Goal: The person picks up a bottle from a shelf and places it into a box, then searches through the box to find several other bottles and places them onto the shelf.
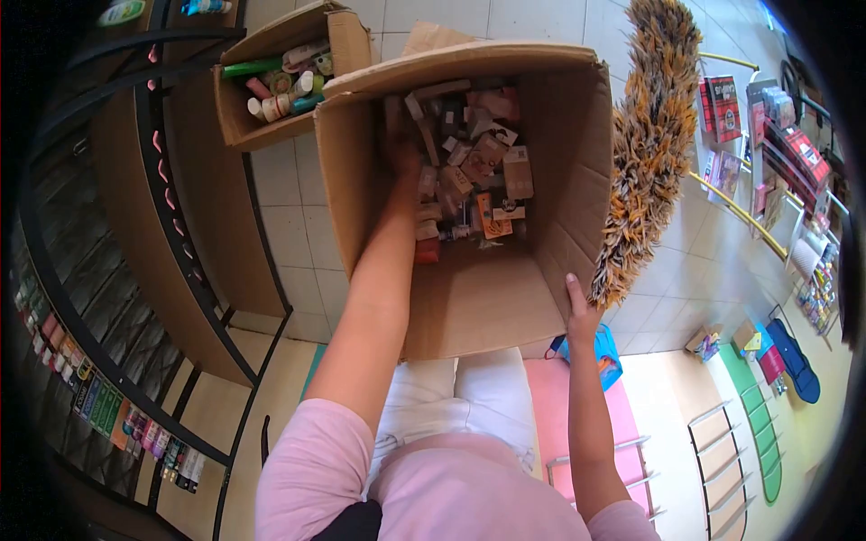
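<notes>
A large open cardboard box (478, 307) stands in front of me, with several small packaged items (487, 158) heaped at its bottom. My left hand (403, 155) reaches deep inside, near the box's left wall, beside the packages; it is in shadow and its fingers are hard to make out. At the box's right front edge, my right hand (582, 311) grips the handle end of a brown and black feather duster (654, 135), its thumb resting against the cardboard. The duster extends upward along the outside of the right wall.
Behind the box at the left is a smaller carton (236, 113) of tubes and bottles. A black-framed shelf (180, 270) runs down the left side. Display racks with packaged goods (722, 108) stand at the right. A blue bag (606, 356) lies near my right forearm.
</notes>
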`<action>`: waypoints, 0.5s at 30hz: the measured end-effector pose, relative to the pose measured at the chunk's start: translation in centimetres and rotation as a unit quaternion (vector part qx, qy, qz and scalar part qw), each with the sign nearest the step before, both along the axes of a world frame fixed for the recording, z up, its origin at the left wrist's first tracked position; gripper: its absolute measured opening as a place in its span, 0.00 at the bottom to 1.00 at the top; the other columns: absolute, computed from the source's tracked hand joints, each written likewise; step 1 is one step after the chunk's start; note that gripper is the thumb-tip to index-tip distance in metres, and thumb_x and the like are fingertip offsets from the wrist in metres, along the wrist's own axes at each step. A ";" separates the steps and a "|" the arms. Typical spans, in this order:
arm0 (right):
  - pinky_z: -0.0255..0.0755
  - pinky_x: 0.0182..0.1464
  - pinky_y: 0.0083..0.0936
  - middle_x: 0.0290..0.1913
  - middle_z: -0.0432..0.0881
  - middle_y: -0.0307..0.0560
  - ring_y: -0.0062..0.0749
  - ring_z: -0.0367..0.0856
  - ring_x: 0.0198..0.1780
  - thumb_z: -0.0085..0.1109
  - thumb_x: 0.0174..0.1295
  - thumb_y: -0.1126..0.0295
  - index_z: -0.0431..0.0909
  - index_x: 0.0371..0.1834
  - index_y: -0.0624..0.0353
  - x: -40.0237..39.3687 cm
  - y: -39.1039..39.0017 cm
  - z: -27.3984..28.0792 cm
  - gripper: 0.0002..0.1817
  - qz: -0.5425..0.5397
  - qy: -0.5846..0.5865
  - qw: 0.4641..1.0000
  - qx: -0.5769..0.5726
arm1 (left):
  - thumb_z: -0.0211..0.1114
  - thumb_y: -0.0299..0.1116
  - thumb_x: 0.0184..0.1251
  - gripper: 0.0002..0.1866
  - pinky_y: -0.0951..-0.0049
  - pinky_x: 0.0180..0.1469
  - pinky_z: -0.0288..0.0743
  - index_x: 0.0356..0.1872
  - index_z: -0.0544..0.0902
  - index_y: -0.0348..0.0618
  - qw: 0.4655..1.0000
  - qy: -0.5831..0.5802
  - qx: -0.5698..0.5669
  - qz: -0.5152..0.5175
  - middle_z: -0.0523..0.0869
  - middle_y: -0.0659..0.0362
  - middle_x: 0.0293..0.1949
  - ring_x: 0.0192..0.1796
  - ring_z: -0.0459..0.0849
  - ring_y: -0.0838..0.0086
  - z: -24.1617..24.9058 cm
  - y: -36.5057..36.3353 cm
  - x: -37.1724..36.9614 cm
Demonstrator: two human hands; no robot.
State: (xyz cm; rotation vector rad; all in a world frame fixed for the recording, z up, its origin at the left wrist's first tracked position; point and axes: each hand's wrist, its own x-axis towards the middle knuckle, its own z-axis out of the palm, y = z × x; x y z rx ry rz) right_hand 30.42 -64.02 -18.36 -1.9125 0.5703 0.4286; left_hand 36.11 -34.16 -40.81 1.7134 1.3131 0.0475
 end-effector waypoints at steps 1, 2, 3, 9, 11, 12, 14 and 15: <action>0.47 0.58 0.25 0.54 0.62 0.53 0.36 0.56 0.57 0.59 0.46 0.69 0.60 0.51 0.70 0.1 0.1 0.0 0.29 0.000 -0.005 1.000 0.007 | 0.56 0.29 0.46 0.27 0.65 0.51 0.62 0.51 0.61 0.31 0.998 0.051 0.023 -0.030 0.71 0.44 0.46 0.50 0.70 0.57 1.0 -0.1 0.4; 0.47 0.58 0.25 0.54 0.62 0.52 0.36 0.57 0.57 0.59 0.46 0.69 0.60 0.51 0.70 0.2 0.2 0.1 0.29 -0.002 -0.004 1.000 0.005 | 0.56 0.29 0.46 0.28 0.65 0.52 0.61 0.51 0.61 0.30 0.995 0.002 0.082 -0.057 0.70 0.44 0.47 0.50 0.69 0.56 0.0 -0.4 -0.4; 0.47 0.58 0.25 0.54 0.62 0.52 0.35 0.57 0.57 0.60 0.46 0.69 0.60 0.50 0.70 0.3 0.3 0.3 0.29 -0.004 -0.002 1.000 0.004 | 0.56 0.28 0.45 0.28 0.65 0.53 0.59 0.51 0.61 0.30 0.986 -0.047 0.140 -0.084 0.69 0.43 0.48 0.51 0.68 0.55 -2.0 -0.8 -1.7; 0.49 0.57 0.24 0.53 0.63 0.51 0.35 0.59 0.55 0.61 0.45 0.67 0.61 0.50 0.70 0.1 0.3 -0.2 0.30 -0.016 0.001 1.000 0.015 | 0.61 0.31 0.40 0.33 0.63 0.56 0.56 0.52 0.60 0.30 0.976 0.015 0.166 -0.140 0.65 0.41 0.50 0.54 0.63 0.52 0.9 -5.5 -8.4; 0.49 0.57 0.24 0.52 0.64 0.51 0.34 0.59 0.54 0.61 0.45 0.67 0.61 0.49 0.70 0.2 0.3 0.0 0.30 -0.021 0.003 1.000 0.019 | 0.62 0.32 0.39 0.34 0.62 0.55 0.57 0.51 0.60 0.31 0.975 0.050 0.131 -0.174 0.65 0.41 0.50 0.54 0.63 0.52 0.7 -6.4 -10.3; 0.50 0.56 0.24 0.52 0.64 0.50 0.34 0.60 0.54 0.61 0.45 0.67 0.62 0.49 0.70 0.2 0.4 0.0 0.29 -0.022 0.003 0.999 0.023 | 0.63 0.33 0.39 0.34 0.62 0.55 0.57 0.51 0.61 0.31 0.968 0.075 0.121 -0.207 0.65 0.41 0.49 0.53 0.63 0.51 0.9 -6.4 -10.9; 0.52 0.55 0.23 0.50 0.66 0.49 0.33 0.61 0.52 0.61 0.45 0.67 0.63 0.48 0.69 0.1 0.4 0.2 0.28 -0.030 0.009 0.999 0.028 | 0.64 0.35 0.38 0.34 0.62 0.54 0.58 0.50 0.62 0.33 0.964 0.093 0.104 -0.225 0.66 0.42 0.48 0.52 0.64 0.51 1.0 -6.6 -11.6; 0.52 0.54 0.23 0.49 0.66 0.49 0.32 0.62 0.51 0.61 0.45 0.67 0.64 0.47 0.69 0.0 0.4 0.2 0.27 -0.036 0.014 0.999 0.031 | 0.64 0.35 0.38 0.34 0.62 0.53 0.58 0.50 0.63 0.34 0.969 0.085 0.099 -0.208 0.66 0.43 0.48 0.52 0.64 0.52 1.6 -6.3 -11.0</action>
